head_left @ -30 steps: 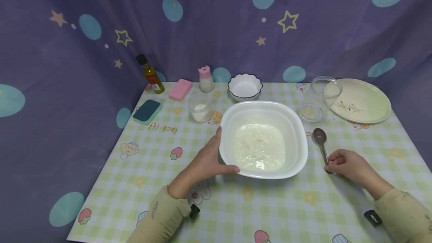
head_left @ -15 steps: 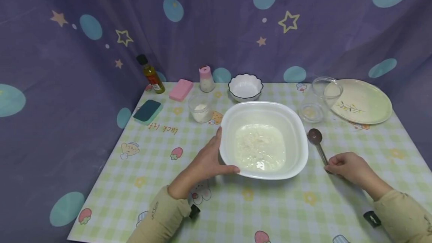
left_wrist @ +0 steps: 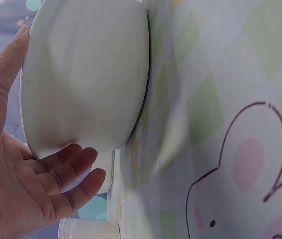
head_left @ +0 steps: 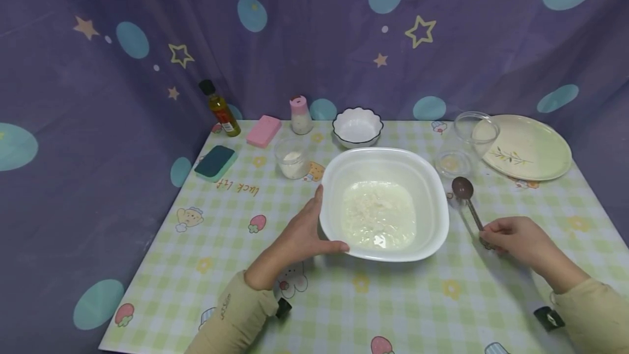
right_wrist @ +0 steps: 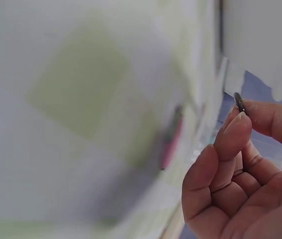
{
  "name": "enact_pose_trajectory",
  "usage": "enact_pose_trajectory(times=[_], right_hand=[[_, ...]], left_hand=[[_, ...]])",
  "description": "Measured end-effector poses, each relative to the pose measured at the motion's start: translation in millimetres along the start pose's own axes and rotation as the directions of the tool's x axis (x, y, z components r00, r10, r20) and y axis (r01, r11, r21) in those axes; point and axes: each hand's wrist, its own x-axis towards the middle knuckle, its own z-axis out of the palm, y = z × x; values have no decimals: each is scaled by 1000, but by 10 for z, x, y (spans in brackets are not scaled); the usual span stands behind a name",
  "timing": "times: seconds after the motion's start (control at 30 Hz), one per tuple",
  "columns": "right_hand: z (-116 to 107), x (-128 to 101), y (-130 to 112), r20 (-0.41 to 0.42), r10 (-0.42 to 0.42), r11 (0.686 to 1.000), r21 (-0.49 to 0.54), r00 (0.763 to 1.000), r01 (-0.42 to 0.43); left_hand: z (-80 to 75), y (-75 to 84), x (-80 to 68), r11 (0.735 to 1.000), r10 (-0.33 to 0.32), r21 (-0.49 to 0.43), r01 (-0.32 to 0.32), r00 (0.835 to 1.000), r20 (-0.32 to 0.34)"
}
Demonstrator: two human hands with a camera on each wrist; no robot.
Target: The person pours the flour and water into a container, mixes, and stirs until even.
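Observation:
A white basin holds pale liquid with whitish lumps in it. My left hand grips its near left corner, thumb at the rim and fingers against the side; the left wrist view shows several fingertips of that hand by the basin's outer wall. Right of the basin, my right hand pinches a dark brown spoon by the handle, its round bowl pointing away from me. In the right wrist view only the handle's tip shows between thumb and finger of the right hand.
Behind the basin stand a scalloped bowl, a clear cup of white powder and a pink-topped shaker. Leftward are an oil bottle, a pink sponge and a green sponge. Clear plastic cup and plate stand at right.
The spoon first swung slightly left, then moved up and a little right with my right hand; its shadow now lies apart from it. The left hand and basin stay put.

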Motion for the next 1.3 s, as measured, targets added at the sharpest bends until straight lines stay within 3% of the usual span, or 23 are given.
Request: enact_pose_trajectory(times=[0.17,0.4,0.67,1.07,1.3], right_hand=[[-102,-55,-109,7,-52,997,56,999,51],[-284,-75,-284,-39,-96,995,-1,995,96],[-426,-16,-553,-84,-179,984,7,980,180],[-411,161,-951,-120,-267,962,-91,956,257],[-307,304,-1110,-126,-295,955,-53,947,290]], left_hand=[[-3,-4,1,1000,-2,-7,2,1000,5],[-4,-11,2,1000,6,-11,-6,1000,4],[-1,-15,-1,1000,4,-18,-4,1000,4],[2,-9,3,1000,1,-19,-1,1000,4],[3,-15,4,1000,-1,-8,1,1000,5]])
